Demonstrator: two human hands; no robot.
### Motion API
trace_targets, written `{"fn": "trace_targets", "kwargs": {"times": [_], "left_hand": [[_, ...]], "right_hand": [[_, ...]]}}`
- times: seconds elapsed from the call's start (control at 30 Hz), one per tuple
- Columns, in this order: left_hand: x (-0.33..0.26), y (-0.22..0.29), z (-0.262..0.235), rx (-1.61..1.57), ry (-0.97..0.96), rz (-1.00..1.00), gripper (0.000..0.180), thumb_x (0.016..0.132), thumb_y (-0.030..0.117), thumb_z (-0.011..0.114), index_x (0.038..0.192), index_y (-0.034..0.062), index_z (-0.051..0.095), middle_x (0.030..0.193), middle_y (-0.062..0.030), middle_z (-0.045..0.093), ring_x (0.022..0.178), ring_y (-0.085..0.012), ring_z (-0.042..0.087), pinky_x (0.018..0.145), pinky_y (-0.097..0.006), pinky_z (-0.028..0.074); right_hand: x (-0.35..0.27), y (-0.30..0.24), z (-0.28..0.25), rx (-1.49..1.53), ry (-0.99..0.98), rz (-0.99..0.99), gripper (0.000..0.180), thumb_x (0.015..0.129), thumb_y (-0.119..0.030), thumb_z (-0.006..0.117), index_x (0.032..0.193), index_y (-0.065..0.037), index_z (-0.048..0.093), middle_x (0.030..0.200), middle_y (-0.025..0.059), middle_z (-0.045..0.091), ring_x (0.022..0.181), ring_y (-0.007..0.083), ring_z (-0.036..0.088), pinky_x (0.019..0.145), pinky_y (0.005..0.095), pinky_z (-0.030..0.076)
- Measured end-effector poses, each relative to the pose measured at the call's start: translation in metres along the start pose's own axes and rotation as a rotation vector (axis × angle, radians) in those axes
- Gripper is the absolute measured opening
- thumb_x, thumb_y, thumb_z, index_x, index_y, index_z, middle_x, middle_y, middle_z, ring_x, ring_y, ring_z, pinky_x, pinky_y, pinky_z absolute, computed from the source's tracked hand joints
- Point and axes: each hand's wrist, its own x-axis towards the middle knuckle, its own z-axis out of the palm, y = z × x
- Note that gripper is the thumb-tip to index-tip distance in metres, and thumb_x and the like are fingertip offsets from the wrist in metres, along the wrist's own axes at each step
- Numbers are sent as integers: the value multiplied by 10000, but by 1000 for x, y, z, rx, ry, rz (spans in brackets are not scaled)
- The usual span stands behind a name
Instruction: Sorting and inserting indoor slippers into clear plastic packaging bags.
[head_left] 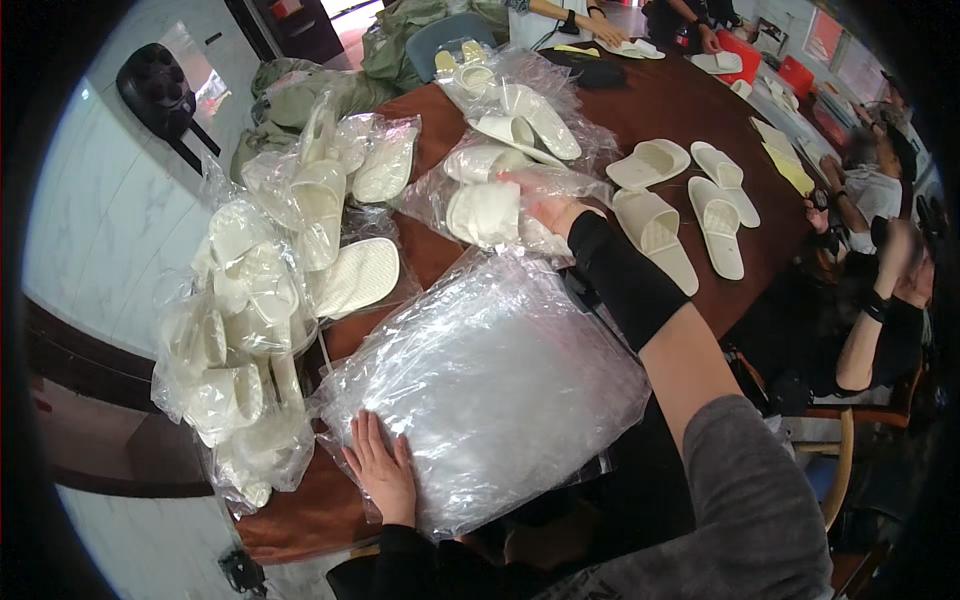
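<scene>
From far away, I'm thinking a gentle pull is best, so the thin plastic isn't ripping, with my left grip (pixel 383 468) steadying the pile of clear plastic (pixel 500 370). That grip is lying flat on the pile's near left edge, fingers a bit apart, holding nothing. The bagged white slippers (pixel 483 213) are sitting on the desk (pixel 620 112), just left of my right grip (pixel 553 208), their bag touching it. Shiny plastic is hiding those fingers, so I'm not able to tell how closed they are.
</scene>
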Motion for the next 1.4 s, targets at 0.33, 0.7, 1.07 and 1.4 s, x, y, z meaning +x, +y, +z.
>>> {"fn": "trace_targets", "kwargs": {"times": [0.33, 0.7, 1.07, 1.4], "left_hand": [[-14, -4, -8, -29, 51, 35, 577, 1019, 274, 605, 1537, 81, 440, 1621, -107, 427, 1538, -307, 332, 1248, -577, 190], [-35, -36, 5, 14, 134, 89, 578, 1006, 305, 585, 1516, 56, 473, 1608, -97, 442, 1535, -303, 334, 1230, -605, 221], [-35, -31, -2, 18, 84, 105, 673, 920, 245, 607, 1537, 38, 433, 1620, -128, 408, 1563, -289, 273, 1257, -583, 178], [-44, -38, -2, 73, 86, 76, 592, 974, 269, 576, 1480, -24, 483, 1617, -127, 427, 1568, -289, 272, 1248, -598, 191]], "right_hand": [[-59, -157, 73, -315, -214, -323, 369, 976, -114, 625, 1320, 19, 642, 1247, 119, 699, 1125, 210, 677, 1014, 342, 538], [-244, -92, 161, -849, -724, -132, 380, 991, -170, 610, 1345, -37, 644, 1358, 88, 633, 1294, 244, 566, 1111, 371, 433], [-255, 54, 130, -904, -1008, -171, 337, 935, -163, 714, 1270, -132, 714, 1278, 55, 683, 1188, 162, 608, 1034, 333, 473], [-240, 90, 198, -1240, -430, 25, 445, 800, -437, 757, 957, -21, 762, 851, 163, 728, 801, 343, 687, 742, 442, 521]]}}
